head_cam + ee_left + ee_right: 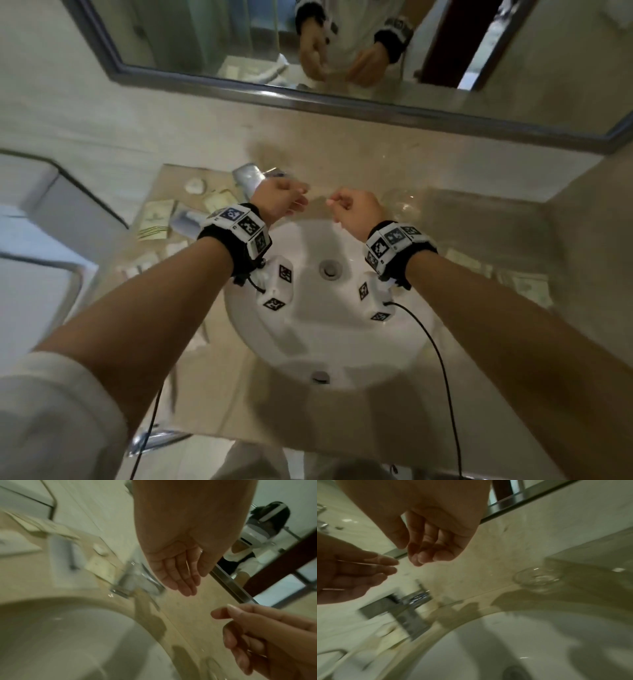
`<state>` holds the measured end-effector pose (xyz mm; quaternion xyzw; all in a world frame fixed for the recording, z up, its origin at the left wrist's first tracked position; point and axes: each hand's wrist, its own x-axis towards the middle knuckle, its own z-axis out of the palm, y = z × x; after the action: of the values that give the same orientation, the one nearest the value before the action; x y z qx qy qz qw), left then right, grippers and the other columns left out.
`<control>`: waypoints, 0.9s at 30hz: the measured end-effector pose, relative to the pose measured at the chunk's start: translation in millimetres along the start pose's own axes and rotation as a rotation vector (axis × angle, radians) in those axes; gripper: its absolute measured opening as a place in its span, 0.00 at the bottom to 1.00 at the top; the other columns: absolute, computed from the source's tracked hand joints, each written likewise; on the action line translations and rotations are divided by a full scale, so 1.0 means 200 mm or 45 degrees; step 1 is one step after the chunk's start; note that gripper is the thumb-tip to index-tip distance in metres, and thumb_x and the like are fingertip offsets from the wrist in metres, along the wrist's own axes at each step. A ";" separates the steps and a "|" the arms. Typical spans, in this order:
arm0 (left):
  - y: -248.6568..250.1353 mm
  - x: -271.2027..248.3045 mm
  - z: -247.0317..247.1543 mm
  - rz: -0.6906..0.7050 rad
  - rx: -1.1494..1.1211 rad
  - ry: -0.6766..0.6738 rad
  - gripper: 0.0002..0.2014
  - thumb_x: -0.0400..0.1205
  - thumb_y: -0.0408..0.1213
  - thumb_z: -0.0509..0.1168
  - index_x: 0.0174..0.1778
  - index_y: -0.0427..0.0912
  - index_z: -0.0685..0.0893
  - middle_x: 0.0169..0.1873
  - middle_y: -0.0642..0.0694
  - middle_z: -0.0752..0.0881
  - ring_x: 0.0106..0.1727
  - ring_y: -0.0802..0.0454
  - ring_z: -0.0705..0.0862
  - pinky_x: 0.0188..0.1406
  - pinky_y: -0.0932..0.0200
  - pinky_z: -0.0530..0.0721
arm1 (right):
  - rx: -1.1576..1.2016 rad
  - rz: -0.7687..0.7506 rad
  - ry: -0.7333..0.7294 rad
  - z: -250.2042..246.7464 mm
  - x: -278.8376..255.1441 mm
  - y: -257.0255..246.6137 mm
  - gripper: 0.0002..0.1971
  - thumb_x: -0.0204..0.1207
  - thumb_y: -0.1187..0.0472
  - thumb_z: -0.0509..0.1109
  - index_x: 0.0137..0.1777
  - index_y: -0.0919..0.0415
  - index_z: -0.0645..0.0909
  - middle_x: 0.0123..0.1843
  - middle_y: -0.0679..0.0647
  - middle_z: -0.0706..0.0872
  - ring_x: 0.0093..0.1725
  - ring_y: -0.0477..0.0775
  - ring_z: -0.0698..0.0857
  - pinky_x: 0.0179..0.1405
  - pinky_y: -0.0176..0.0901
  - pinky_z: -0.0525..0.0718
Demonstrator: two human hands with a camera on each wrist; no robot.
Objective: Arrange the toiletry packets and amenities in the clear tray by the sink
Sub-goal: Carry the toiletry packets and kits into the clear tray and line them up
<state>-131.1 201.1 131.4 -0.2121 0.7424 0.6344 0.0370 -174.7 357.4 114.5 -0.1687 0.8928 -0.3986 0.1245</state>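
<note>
Both my hands are raised over the far rim of the white sink [342, 346], fingertips facing and a small gap apart. My left hand [291, 200] [195, 584] has straight fingers and holds nothing. Beside it, my right hand [342, 205] [410, 554] has loosely curled fingers, and I see nothing in it. Cream toiletry packets [156, 219] and a white round item [195, 186] lie on the counter left of the sink. More packets [527, 284] lie to its right. Behind those, a faint clear tray [486, 216] seems to stand on the counter.
A chrome faucet [248, 178] [412, 601] stands at the sink's back left, just under my left hand. A small clear glass dish [402, 205] [537, 577] sits behind the sink on the right. A mirror [308, 89] runs along the wall. All views are motion-blurred.
</note>
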 end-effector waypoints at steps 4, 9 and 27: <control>-0.15 -0.06 -0.52 -0.076 -0.232 0.215 0.09 0.81 0.29 0.61 0.36 0.43 0.82 0.19 0.53 0.86 0.21 0.61 0.83 0.21 0.72 0.78 | -0.004 -0.120 -0.188 0.42 0.07 -0.34 0.09 0.78 0.59 0.66 0.49 0.63 0.85 0.35 0.56 0.83 0.37 0.59 0.82 0.46 0.54 0.85; -0.45 -0.10 -1.01 -0.265 -0.193 0.392 0.06 0.80 0.29 0.62 0.39 0.41 0.82 0.30 0.47 0.85 0.30 0.57 0.82 0.17 0.75 0.77 | -0.146 -0.115 -0.520 0.87 0.14 -0.61 0.09 0.79 0.58 0.64 0.51 0.63 0.82 0.39 0.58 0.84 0.38 0.58 0.82 0.46 0.51 0.87; -0.83 0.03 -1.39 -0.458 -0.037 0.375 0.20 0.80 0.35 0.64 0.69 0.40 0.77 0.67 0.38 0.80 0.67 0.42 0.78 0.68 0.52 0.74 | -0.150 0.125 -0.729 1.50 0.34 -0.78 0.25 0.79 0.58 0.65 0.76 0.55 0.69 0.73 0.57 0.78 0.66 0.55 0.81 0.52 0.35 0.75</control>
<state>-17.7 -84.1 29.3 -0.4319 0.6809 0.5902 0.0378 -97.5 32.1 29.8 -0.2379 0.8501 -0.2759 0.3804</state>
